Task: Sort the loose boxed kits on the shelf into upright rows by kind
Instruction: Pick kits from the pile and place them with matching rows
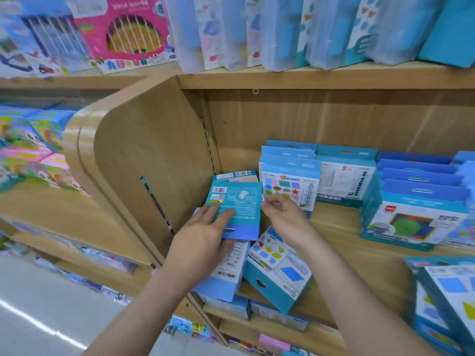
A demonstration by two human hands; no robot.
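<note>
At the left end of a wooden shelf [334, 227], a person's left hand [203, 235] pinches a teal boxed kit [239, 201], barcode side up, between fingers and thumb. The right hand [282, 214] curls at the kit's right edge, grip unclear. Loose kits [277, 271] lie beneath; upright rows [290, 183] stand behind.

Top-shelf boxes [282, 32] blurred, right-edge box [447, 304] cropped, print on teal box [239, 209] unreadable

You can read a red "18" on the upright shapes box [290, 187]. Barcodes show on the teal box [239, 201]. Other print is blurred.
</note>
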